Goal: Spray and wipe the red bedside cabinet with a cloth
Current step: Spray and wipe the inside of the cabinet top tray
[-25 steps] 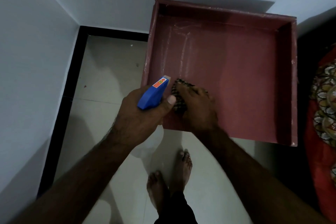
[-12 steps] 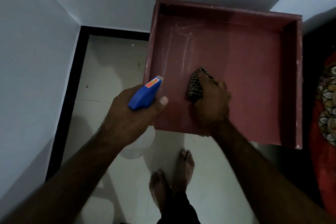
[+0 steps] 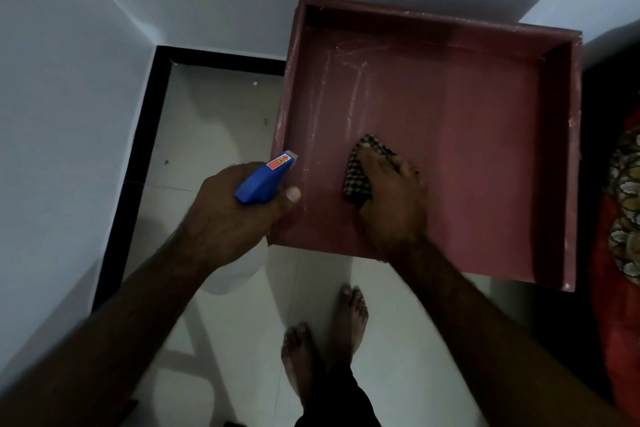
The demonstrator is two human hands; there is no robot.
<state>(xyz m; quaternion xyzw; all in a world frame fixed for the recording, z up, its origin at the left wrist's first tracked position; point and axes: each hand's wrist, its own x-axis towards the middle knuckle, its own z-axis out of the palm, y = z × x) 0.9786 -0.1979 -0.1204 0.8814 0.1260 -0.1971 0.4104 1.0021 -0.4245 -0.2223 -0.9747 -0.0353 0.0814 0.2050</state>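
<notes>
Left hand grips spray bottle, its length and nozzle angled toward cabinet. Right hand, clutching cloth, has slid farther onto cabinet.

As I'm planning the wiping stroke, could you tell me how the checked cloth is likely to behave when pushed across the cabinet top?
Probably floppy: the checked cloth lies bunched under the right hand, so it may crumple unless pressed flat. It looks thin, so likely light. On the smooth red cabinet top it should slide easily.
</notes>
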